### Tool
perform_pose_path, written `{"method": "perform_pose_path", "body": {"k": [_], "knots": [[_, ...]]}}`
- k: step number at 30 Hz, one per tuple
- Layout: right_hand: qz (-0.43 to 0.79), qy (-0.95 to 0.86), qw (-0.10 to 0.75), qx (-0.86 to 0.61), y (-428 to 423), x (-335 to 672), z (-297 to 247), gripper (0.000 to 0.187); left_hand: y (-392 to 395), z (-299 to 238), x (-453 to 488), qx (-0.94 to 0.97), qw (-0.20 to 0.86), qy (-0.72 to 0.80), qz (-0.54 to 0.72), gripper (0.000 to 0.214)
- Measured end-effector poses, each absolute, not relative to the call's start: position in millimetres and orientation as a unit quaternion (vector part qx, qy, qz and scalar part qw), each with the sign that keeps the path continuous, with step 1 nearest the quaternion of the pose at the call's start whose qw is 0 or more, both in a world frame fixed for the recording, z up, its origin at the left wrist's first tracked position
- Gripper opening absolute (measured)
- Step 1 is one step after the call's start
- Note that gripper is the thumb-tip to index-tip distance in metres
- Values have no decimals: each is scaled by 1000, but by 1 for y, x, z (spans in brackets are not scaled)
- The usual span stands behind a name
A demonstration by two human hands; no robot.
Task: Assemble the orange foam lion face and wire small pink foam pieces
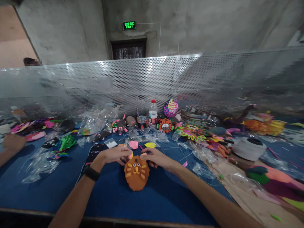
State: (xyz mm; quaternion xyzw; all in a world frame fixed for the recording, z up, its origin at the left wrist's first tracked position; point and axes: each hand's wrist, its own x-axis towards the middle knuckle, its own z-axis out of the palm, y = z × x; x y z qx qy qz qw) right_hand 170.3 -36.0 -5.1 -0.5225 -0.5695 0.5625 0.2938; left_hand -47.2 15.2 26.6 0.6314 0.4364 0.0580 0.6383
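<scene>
A brown-orange clay animal face (137,182) lies on the blue table in front of me. It has googly eyes, a yellow nose and mouth, and yellow strips on both cheeks. My left hand (116,155) pinches the yellow-and-pink ear (131,155) at its upper left. At the upper right, the fingers of my right hand (158,158) close on the other ear, largely covering it. Just beyond my hands are lumps of pink clay (133,145) and yellow clay (150,145). A phone (93,153) showing a timer lies beside my left wrist.
Clay figures, including a green one (65,143) and an orange-maned one (165,125), line the back with plastic wrappers and a red-capped bottle (153,114). A perforated metal divider (142,79) stands behind. A white roll (248,149) sits right; another person's hand (14,143) is left.
</scene>
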Motion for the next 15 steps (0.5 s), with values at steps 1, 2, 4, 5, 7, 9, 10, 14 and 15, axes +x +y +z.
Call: {"method": "perform_pose_path", "body": {"k": [1,2,4,5,7,9,10,14,15], "knots": [[564,-568,297,-521,-35,171,-6,34,16,26,-48,632,637,437,60,43],[565,-568,298,-518,-35,171,-6,32,16,26,-49,634,636,437,62,43],[564,-579,294,-511,-35,171,-6,28,17,24,-51,640,635,429,60,42],[560,-588,290,-506,-36,171,-6,26,17,24,-51,644,635,423,56,41],[550,-606,283,-499,-37,170,-6,25,18,23,-52,648,636,417,46,39],[546,-616,282,-493,-38,169,-6,26,19,22,-52,650,633,418,42,37],[548,-617,284,-488,-38,168,-7,27,19,22,-52,651,631,420,44,36],[569,-614,292,-463,-39,167,-10,28,18,22,-52,648,634,419,56,36],[571,-611,295,-462,-39,166,-10,29,18,22,-52,646,636,418,58,38]]}}
